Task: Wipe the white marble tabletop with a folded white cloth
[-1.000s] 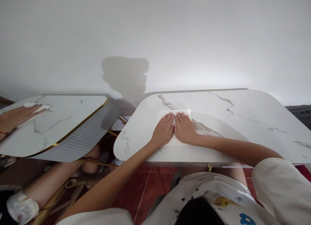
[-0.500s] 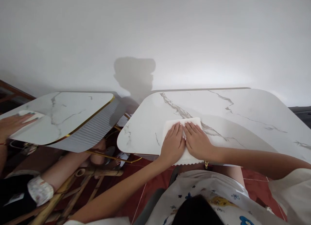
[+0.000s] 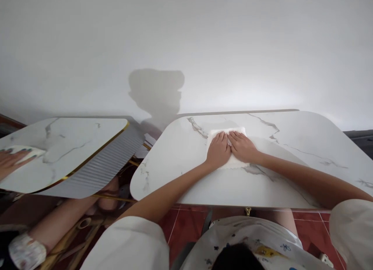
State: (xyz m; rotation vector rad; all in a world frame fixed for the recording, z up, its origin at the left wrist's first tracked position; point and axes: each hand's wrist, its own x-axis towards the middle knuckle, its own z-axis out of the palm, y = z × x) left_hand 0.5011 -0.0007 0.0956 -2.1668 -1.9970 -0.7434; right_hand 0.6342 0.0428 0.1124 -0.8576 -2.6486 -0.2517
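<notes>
"While the left hand [image 3: 219,149] and right hand [image 3: 242,146] lie flat, fingers unclenched, what's under them?"

"White cloth [image 3: 233,163], spread on the marbled tabletop [image 3: 171,157]. Looks soft and light, probably floppy, so imo palms across the middle for pressing, or pinch a free corner for lifting."

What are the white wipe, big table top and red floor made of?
White wipe: probably fabric or soft paper; it looks matt and thin. Table top: maybe stone or stone-look board, smooth, since grey veins cross its white surface. Red floor: likely smooth ceramic tile, with pale joint lines.
</notes>
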